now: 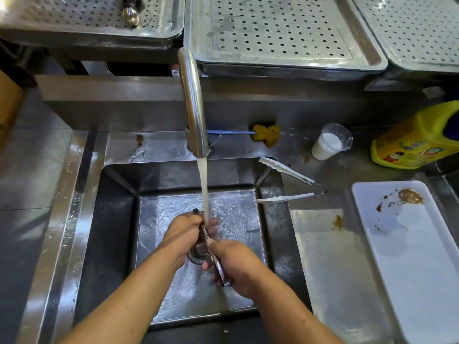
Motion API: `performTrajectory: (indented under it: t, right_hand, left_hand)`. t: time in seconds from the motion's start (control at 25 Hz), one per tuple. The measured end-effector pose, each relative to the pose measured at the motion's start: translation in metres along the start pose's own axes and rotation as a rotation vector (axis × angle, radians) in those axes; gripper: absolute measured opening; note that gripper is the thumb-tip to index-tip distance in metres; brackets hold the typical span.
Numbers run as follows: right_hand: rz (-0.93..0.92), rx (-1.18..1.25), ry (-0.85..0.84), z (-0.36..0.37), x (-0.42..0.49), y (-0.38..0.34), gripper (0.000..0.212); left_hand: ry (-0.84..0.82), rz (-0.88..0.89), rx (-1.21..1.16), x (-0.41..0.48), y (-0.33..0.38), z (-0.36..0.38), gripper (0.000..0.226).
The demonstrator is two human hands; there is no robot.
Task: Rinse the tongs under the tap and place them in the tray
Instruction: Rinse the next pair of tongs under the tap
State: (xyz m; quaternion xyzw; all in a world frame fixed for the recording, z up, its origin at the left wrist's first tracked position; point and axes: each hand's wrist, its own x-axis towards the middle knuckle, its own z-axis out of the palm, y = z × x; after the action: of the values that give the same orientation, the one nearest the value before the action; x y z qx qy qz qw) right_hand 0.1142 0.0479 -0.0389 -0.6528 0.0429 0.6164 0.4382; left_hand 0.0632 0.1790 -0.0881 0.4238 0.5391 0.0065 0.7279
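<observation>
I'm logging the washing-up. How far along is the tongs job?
Done: the tap is running. In hand: the left hand and the right hand both hold the tongs in the stream, so rinsing is under way. Left: setting them in a tray; the perforated tray behind the tap shows no tongs. A white pair of tongs lies on the sink edge.

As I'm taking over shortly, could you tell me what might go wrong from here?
The wet tongs, gripped by the left hand and right hand under the tap, could slip into the sink. The white tongs overhang the sink's edge; a nudge may knock them in. The white tray carries brown residue, which could re-soil rinsed tongs.
</observation>
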Motion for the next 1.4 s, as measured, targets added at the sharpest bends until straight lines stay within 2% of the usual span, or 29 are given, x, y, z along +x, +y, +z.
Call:
performTrajectory:
  t: [0.16,0.32,0.48,0.6,0.68,0.76,0.96,1.08,1.24,1.32,1.4]
  right_hand:
    - [-0.082,-0.028,0.073,-0.004,0.002,0.002,0.032]
    - [-0.107,-0.044,0.101,-0.001,0.005,0.012,0.035]
    - [-0.106,-0.056,0.152,-0.002,0.010,0.014,0.030]
    - [-0.144,-0.129,0.180,-0.002,0.010,0.014,0.030]
    - [-0.201,-0.284,0.283,-0.004,0.007,0.014,0.021]
    - [-0.267,-0.500,0.391,-0.007,0.004,0.012,0.016]
    - [-0.392,-0.959,0.453,-0.003,0.000,0.010,0.026]
    - [-0.418,-0.898,0.503,-0.006,-0.001,0.008,0.028]
    - [-0.432,-0.847,0.478,-0.008,0.000,0.010,0.018]
    - [-0.445,-0.833,0.463,-0.007,0.001,0.012,0.014]
    - [-0.443,-0.804,0.446,-0.006,0.001,0.011,0.022]
  left_hand:
    - [-0.046,-0.016,0.154,0.002,0.001,-0.014,0.018]
    - [-0.030,-0.036,0.044,-0.001,0.006,-0.011,0.032]
    - [-0.073,-0.029,0.156,-0.006,0.006,-0.007,0.025]
    - [-0.046,-0.037,0.092,-0.006,0.007,-0.006,0.026]
    - [-0.113,-0.029,0.223,-0.009,0.005,-0.006,0.017]
    - [-0.111,-0.030,0.342,-0.008,0.000,-0.005,0.025]
    - [-0.035,-0.113,0.167,-0.004,-0.006,0.000,0.035]
    - [0.054,-0.151,0.075,0.003,-0.008,-0.003,0.049]
    - [-0.126,-0.115,0.227,0.003,-0.008,-0.007,0.017]
    - [-0.070,-0.127,0.217,0.005,-0.011,-0.008,0.022]
    - [-0.037,-0.127,0.168,0.007,-0.015,-0.006,0.028]
